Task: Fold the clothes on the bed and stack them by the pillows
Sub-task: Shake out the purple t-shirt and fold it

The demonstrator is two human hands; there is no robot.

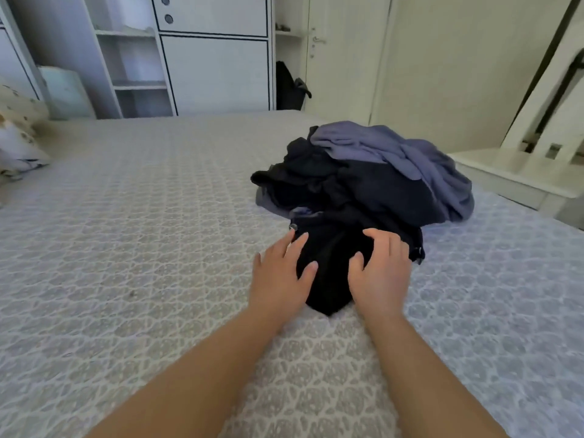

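Observation:
A black garment (328, 267) lies bunched on the patterned bed cover (142, 248), at the near edge of a heap of dark clothes (357, 184). A grey-blue piece (410, 159) is draped over the top of that heap. My left hand (278, 276) rests with spread fingers on the garment's left side. My right hand (382, 270) lies on its right side, fingers curled into the cloth. Whether either hand grips the fabric is unclear. The pillows (19, 143) sit at the far left edge of the bed.
White cupboards and open shelves (189, 58) stand behind the bed. A dark bag (289, 86) leans by a door. A white frame and ledge (521, 165) stand at the right. The bed cover stretches wide to the left of the heap.

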